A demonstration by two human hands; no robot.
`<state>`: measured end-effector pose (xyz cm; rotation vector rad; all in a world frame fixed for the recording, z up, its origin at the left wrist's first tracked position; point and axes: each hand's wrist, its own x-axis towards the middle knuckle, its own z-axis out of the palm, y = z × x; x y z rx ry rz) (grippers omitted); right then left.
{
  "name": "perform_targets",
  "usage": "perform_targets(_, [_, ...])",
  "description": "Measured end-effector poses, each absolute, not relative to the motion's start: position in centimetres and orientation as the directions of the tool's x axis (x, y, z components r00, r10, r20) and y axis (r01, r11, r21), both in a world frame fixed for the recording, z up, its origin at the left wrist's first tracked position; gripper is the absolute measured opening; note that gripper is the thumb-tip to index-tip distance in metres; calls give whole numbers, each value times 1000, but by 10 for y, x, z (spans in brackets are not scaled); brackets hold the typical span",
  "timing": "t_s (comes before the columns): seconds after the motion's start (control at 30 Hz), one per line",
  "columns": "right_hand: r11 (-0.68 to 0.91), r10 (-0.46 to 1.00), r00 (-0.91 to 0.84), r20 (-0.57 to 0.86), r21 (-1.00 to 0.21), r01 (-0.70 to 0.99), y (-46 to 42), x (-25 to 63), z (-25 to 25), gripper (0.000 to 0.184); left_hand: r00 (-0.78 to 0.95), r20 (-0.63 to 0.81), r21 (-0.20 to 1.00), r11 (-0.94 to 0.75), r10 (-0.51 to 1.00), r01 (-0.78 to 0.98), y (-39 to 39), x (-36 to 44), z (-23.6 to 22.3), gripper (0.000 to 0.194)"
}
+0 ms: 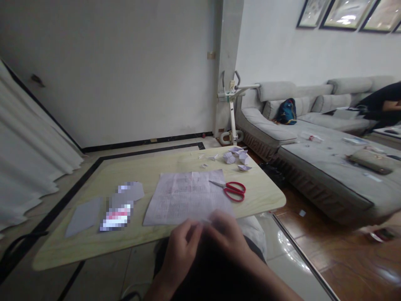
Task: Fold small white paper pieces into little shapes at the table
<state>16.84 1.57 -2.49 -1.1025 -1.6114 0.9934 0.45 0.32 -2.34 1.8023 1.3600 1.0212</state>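
Observation:
My left hand point(180, 246) and my right hand point(227, 236) meet at the near edge of the pale wooden table point(94, 246), fingers curled together around a small white piece of paper point(205, 220) that is mostly hidden. Just beyond them lies a printed sheet of paper point(184, 196). Red-handled scissors point(233, 190) rest on that sheet's right corner. Several small folded paper shapes point(236, 158) sit at the far right of the table.
Grey paper pieces point(84, 215) and a blurred item point(120, 209) lie on the table's left. A grey sofa point(313, 167) with a blue bag point(286, 112) stands to the right, where another person point(384, 104) sits. White curtains point(28, 167) hang at left.

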Motion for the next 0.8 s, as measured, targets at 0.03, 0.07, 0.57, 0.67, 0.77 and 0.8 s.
perform_targets(0.03, [288, 952, -176, 252, -930, 226, 16, 169, -25, 16, 161, 214, 842, -265, 964, 470, 3, 4, -24, 27])
perform_targets(0.07, [300, 949, -175, 263, -925, 234, 16, 169, -25, 17, 165, 230, 831, -282, 959, 479, 4, 4, -25, 27])
perform_targets(0.57, [476, 877, -228, 422, -828, 298, 15, 174, -21, 13, 216, 364, 752, -423, 906, 506, 5, 3, -25, 17])
perform_targets(0.67, [467, 883, -210, 421, -834, 293, 14, 171, -24, 13, 204, 357, 754, -411, 911, 513, 5, 3, -27, 17])
perform_targets(0.77, [401, 913, -203, 355, -875, 272, 14, 170, -25, 12, 160, 368, 765, -396, 916, 508, 5, 3, -27, 18])
perform_targets(0.8, [368, 924, -213, 318, -891, 266, 14, 169, -26, 11, 139, 361, 778, -380, 922, 500, 5, 3, -26, 17])
